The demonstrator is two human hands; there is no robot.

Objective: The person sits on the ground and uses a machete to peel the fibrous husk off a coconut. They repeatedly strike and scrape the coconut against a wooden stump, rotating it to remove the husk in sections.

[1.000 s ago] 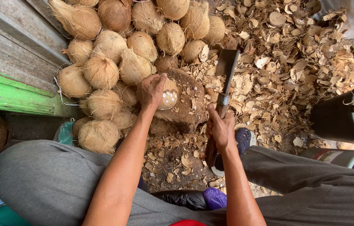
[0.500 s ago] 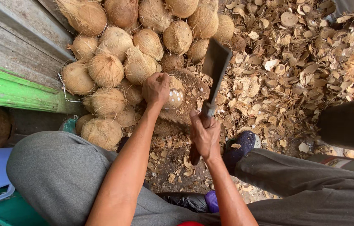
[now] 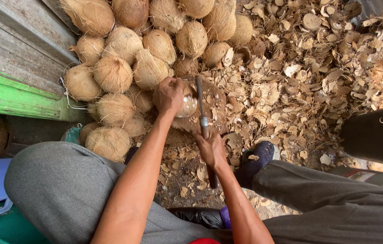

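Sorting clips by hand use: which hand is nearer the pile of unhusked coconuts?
Left. The left hand grips a partly peeled coconut right beside the pile; the right hand holds the cleaver farther back.

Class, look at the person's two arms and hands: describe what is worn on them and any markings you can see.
Both forearms are bare, with no sleeves showing. The left hand and the right hand wear no gloves. No watch, ring, bracelet or marking is visible on either.
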